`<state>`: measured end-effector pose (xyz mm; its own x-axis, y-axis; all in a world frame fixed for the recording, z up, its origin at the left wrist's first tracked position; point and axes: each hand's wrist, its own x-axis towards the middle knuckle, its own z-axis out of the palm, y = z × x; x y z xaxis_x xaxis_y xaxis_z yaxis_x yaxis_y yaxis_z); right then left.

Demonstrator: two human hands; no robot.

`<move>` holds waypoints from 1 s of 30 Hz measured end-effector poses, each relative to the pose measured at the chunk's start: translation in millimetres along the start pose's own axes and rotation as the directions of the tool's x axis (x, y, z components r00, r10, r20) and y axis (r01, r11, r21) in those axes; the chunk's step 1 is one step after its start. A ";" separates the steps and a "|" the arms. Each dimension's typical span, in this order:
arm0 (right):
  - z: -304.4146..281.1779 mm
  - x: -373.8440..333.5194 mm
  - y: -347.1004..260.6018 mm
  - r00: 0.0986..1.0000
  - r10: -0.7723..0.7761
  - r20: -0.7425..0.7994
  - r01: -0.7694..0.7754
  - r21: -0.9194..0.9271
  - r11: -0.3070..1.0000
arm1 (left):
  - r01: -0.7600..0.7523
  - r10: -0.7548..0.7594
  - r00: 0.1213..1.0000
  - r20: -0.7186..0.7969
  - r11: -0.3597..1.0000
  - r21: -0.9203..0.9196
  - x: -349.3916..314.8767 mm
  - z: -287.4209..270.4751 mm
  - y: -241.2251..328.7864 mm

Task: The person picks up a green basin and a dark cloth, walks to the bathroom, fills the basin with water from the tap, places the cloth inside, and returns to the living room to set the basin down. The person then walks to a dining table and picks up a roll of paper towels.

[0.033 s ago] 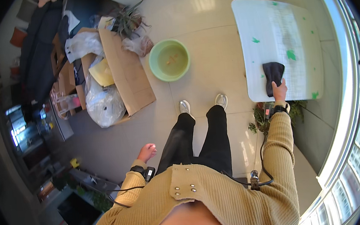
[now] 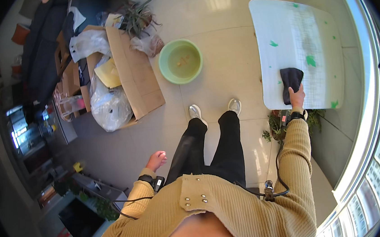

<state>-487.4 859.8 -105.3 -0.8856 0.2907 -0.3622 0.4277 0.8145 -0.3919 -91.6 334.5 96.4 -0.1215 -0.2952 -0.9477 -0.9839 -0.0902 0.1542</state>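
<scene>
- Right hand [image 2: 296, 96] reaches forward and presses a dark cloth [image 2: 291, 82] flat on a white table [image 2: 282, 33], fingers clamped on the cloth's near end.
- The cloth lies near the table's front edge, beside green leaf marks [image 2: 310, 60] on the tabletop.
- Left hand [image 2: 156, 159] hangs loose at the person's side, fingers half curled, holding nothing.
- A green basin [image 2: 180, 61] of water stands on the tiled floor ahead of the person's shoes [image 2: 195, 112].
- Left of the basin: a flattened cardboard box [image 2: 136, 73], plastic bags [image 2: 107, 105] and a potted plant [image 2: 135, 16].
- Another plant [image 2: 276, 129] sits below the table's near edge.
</scene>
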 end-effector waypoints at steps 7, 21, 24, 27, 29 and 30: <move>29.7 -15.1 -45.0 0.995 0.073 -0.067 -0.093 -0.384 0.919 | 0.000 0.001 1.000 0.012 0.997 -0.080 -11.0 59.1 8.8; 137.2 -223.8 -203.0 0.414 -0.350 0.840 0.252 0.264 0.931 | -0.068 0.126 0.991 0.053 0.789 -0.611 46.8 116.3 101.9; 146.7 -258.2 -226.9 0.152 -0.605 0.781 0.432 0.498 0.752 | 0.028 0.209 0.968 0.141 0.466 -0.884 91.0 123.3 112.5; 171.5 -255.7 -226.8 0.049 -0.695 0.717 0.414 0.619 0.668 | -0.048 0.179 0.984 0.023 0.381 -0.923 141.6 128.7 97.7; 208.8 -233.4 -218.1 0.256 -0.577 0.776 0.227 0.532 0.816 | 0.038 0.129 0.989 0.076 0.274 -0.961 178.0 127.2 79.5; 229.8 -220.7 -210.0 0.385 -0.463 0.799 0.137 0.446 0.884 | 0.082 0.117 0.987 0.109 0.216 -0.973 194.8 129.8 71.0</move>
<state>-340.2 509.3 -137.3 -0.3938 -0.6661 -0.6334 0.3373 0.5364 -0.7737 -202.1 394.1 -113.5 -0.2492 -0.1978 -0.9480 -0.0953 -0.9692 0.2273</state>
